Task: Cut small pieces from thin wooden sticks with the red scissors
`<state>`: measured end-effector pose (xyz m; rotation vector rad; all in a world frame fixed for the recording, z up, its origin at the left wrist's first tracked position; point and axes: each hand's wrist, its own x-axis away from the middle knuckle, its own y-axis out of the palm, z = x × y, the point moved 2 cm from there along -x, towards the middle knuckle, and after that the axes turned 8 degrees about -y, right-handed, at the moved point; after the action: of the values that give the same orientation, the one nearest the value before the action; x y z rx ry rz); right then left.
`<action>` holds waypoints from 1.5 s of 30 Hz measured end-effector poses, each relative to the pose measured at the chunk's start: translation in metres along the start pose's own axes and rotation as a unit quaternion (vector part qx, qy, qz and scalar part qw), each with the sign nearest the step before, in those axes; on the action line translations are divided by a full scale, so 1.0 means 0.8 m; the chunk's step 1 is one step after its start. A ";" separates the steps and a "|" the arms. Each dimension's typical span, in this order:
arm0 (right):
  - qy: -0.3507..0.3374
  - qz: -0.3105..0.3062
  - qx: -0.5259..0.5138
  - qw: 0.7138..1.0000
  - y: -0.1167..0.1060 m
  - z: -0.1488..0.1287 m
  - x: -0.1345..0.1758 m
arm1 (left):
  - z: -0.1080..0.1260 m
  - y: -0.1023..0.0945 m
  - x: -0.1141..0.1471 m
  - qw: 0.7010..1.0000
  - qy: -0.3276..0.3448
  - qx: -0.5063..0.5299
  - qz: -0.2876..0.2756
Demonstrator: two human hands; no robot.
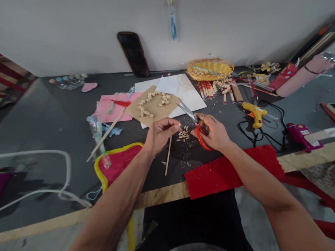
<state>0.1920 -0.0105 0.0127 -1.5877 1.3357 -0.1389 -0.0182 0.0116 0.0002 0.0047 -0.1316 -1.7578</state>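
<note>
My left hand [164, 132] is closed in a pinch, with a tiny pale piece [180, 125] showing at the fingertips. My right hand [213, 132] grips scissors [189, 111] by their red and black handles, the blades pointing up and left toward the papers. Between the hands lies a small pile of short cut wooden bits [183, 134] amid pale crumbs. A thin wooden stick [168, 157] rests on the table just below my left hand. Beyond the hands, a curved chain of pale clusters [143, 106] sits on brown paper [135, 110].
A yellow basket [209, 70] stands at the back, with red-ended chopsticks [206, 89] before it. To the right lie a yellow glue gun [254, 113] with black cord and a pink bottle [304, 76]. Red cloth [214, 177] covers the front edge. A phone [133, 54] leans on the wall.
</note>
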 end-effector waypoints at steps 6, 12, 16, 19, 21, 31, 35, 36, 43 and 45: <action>0.036 0.037 -0.026 0.998 -0.003 0.015 -0.002 | 0.007 0.006 -0.001 0.918 0.148 -0.366 -0.040; 0.036 0.033 -0.043 0.998 0.000 0.012 -0.003 | 0.005 0.004 -0.003 0.873 0.175 -0.453 -0.046; 0.040 0.037 -0.041 0.998 0.000 0.015 -0.003 | -0.003 -0.005 -0.006 0.848 0.187 -0.495 -0.021; 0.041 0.037 -0.040 0.998 0.002 0.017 -0.002 | -0.009 -0.010 -0.008 0.829 0.180 -0.529 -0.012; 0.037 0.032 -0.041 0.998 0.004 0.018 -0.002 | -0.009 -0.009 -0.007 0.824 0.182 -0.535 -0.024; 0.042 0.022 -0.035 0.998 0.006 0.021 0.000 | -0.005 -0.003 -0.004 0.828 0.203 -0.520 -0.063; 0.041 0.017 -0.038 0.998 0.007 0.022 0.000 | -0.007 -0.002 -0.004 0.820 0.193 -0.536 -0.063; 0.042 0.019 -0.038 0.998 0.007 0.022 0.000 | -0.007 -0.002 -0.004 0.819 0.190 -0.539 -0.055; 0.054 0.020 -0.043 0.997 0.006 0.022 -0.001 | -0.006 0.005 0.001 0.794 0.166 -0.580 -0.068; 0.057 0.018 -0.043 0.997 0.007 0.022 -0.001 | -0.006 0.004 0.001 0.789 0.159 -0.591 -0.058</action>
<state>0.1993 0.0016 0.0005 -1.6471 1.4752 -0.1544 -0.0152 0.0097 -0.0042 -0.6093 1.2527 -1.6616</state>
